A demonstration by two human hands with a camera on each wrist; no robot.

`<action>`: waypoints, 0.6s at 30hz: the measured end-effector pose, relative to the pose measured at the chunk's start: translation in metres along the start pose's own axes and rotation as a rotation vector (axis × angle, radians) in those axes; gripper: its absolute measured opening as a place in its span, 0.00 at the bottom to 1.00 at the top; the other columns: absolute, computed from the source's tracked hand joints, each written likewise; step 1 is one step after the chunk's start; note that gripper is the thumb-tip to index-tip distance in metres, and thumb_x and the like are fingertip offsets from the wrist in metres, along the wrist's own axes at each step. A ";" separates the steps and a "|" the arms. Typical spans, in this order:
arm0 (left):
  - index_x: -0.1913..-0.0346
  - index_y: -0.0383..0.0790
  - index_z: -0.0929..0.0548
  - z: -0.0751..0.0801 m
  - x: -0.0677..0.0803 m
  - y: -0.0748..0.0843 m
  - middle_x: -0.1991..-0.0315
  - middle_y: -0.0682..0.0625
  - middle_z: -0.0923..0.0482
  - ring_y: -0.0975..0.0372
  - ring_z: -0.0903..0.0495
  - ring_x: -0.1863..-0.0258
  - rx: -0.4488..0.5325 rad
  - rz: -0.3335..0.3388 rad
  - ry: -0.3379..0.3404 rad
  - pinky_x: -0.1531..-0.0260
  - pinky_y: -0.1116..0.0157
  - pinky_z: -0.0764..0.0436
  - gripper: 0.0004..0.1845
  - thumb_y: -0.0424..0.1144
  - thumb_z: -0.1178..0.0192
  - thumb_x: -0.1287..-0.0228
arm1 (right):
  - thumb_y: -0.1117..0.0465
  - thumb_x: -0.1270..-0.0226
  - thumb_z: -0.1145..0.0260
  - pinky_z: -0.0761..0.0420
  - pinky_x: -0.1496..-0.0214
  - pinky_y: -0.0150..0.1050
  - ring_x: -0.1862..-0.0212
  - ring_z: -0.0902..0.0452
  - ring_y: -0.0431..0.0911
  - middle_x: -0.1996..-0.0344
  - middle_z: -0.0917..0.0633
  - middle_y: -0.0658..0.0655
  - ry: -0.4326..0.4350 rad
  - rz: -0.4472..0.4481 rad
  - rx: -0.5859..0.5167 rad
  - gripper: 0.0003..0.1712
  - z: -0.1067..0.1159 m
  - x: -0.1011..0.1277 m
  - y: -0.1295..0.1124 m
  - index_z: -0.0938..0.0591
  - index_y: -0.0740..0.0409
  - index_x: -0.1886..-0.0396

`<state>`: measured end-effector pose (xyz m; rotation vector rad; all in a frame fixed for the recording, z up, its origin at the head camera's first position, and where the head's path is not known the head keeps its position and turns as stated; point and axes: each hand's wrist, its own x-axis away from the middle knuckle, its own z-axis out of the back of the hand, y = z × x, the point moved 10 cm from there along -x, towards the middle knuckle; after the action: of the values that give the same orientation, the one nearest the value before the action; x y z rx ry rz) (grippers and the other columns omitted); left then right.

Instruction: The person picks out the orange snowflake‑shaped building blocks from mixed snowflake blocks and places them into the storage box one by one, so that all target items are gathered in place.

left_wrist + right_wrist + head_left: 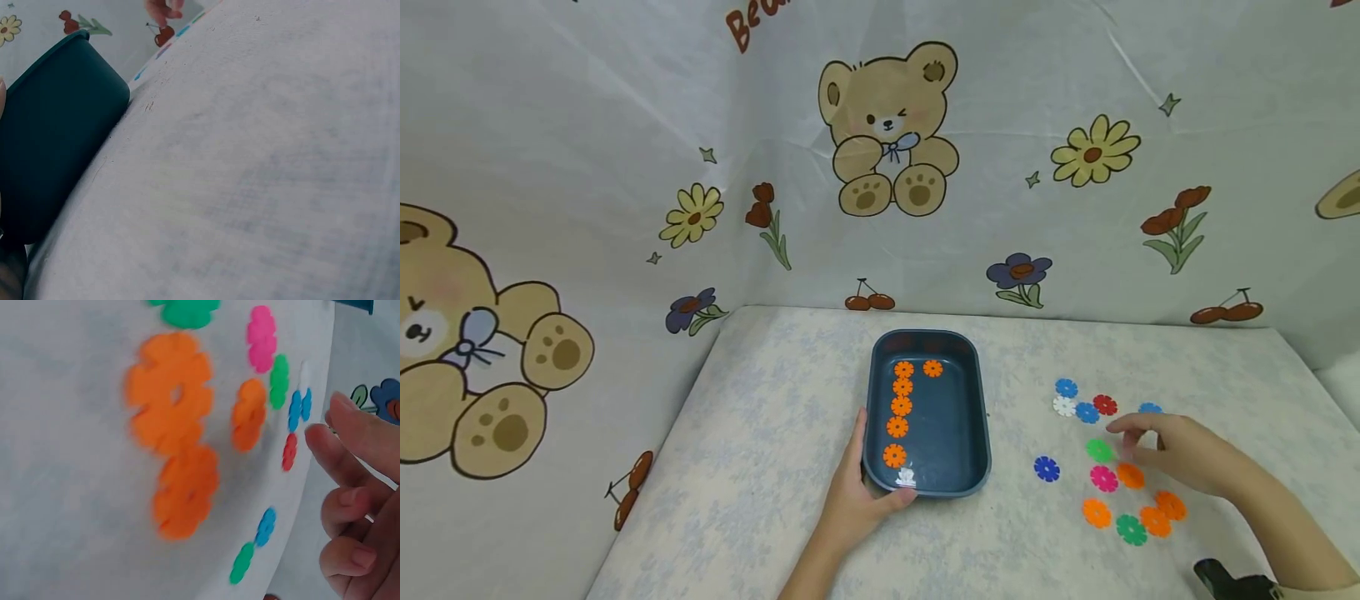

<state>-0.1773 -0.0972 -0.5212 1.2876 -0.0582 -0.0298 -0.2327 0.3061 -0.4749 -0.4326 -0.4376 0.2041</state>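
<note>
A dark blue tray is set on a pale mottled table, its hollow side facing up. Inside it, five orange discs are lined up along the left wall, and one more orange disc is laid near the far wall. A small white patch is seen at the tray's near end; whether it is a piece or a reflection cannot be told for sure. The tray is gripped at its near left corner by the left hand, the thumb laid along the near rim. To the right of the tray, loose notched discs in orange, green, pink, red, white and blue are scattered, the dark blue disc being nearest to it. Over these the right hand is held, its fingers loosely bent, thumb and forefinger parted. Beyond the tray, a white cloth printed with bears, flowers and cherries is hung.
</note>
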 end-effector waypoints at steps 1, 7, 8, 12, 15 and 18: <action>0.20 0.63 0.57 0.000 0.000 0.000 0.21 0.67 0.57 0.62 0.52 0.21 -0.002 -0.002 0.000 0.25 0.43 0.45 0.65 0.47 0.21 0.54 | 0.55 0.38 0.28 0.26 0.71 0.29 0.70 0.32 0.42 0.62 0.19 0.49 -0.024 -0.025 -0.013 0.22 -0.004 0.003 0.008 0.18 0.53 0.44; 0.20 0.63 0.57 0.000 0.000 0.000 0.21 0.66 0.56 0.60 0.52 0.21 -0.019 -0.006 0.000 0.26 0.42 0.43 0.65 0.48 0.21 0.54 | 0.47 0.44 0.25 0.28 0.69 0.31 0.62 0.32 0.44 0.60 0.22 0.51 -0.138 -0.160 -0.109 0.28 -0.027 0.018 0.045 0.19 0.51 0.44; 0.20 0.63 0.57 0.000 0.000 0.000 0.21 0.66 0.56 0.60 0.52 0.21 -0.021 -0.004 0.001 0.26 0.42 0.43 0.65 0.48 0.21 0.54 | 0.46 0.44 0.25 0.28 0.68 0.31 0.63 0.32 0.44 0.61 0.23 0.51 -0.144 -0.166 -0.123 0.29 -0.030 0.020 0.048 0.19 0.51 0.44; 0.20 0.63 0.57 0.000 -0.001 0.000 0.21 0.67 0.57 0.61 0.52 0.21 -0.022 -0.007 0.000 0.26 0.42 0.43 0.65 0.47 0.21 0.54 | 0.50 0.42 0.26 0.29 0.69 0.30 0.67 0.33 0.40 0.64 0.25 0.51 -0.123 -0.133 -0.116 0.24 -0.033 0.025 0.053 0.20 0.52 0.47; 0.20 0.63 0.58 -0.001 -0.001 0.000 0.21 0.68 0.57 0.62 0.52 0.21 -0.009 -0.008 -0.006 0.25 0.43 0.45 0.65 0.47 0.21 0.53 | 0.53 0.40 0.27 0.29 0.69 0.29 0.68 0.34 0.37 0.67 0.26 0.50 -0.083 -0.092 -0.078 0.20 -0.032 0.026 0.054 0.20 0.52 0.51; 0.20 0.64 0.58 -0.002 -0.001 0.000 0.21 0.69 0.57 0.64 0.53 0.21 -0.002 -0.008 -0.010 0.25 0.44 0.46 0.65 0.46 0.21 0.53 | 0.54 0.39 0.27 0.29 0.69 0.29 0.69 0.34 0.36 0.68 0.26 0.50 -0.052 -0.075 -0.060 0.17 -0.030 0.027 0.055 0.19 0.52 0.52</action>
<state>-0.1778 -0.0956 -0.5213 1.2859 -0.0616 -0.0438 -0.2003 0.3518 -0.5142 -0.4700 -0.5114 0.1303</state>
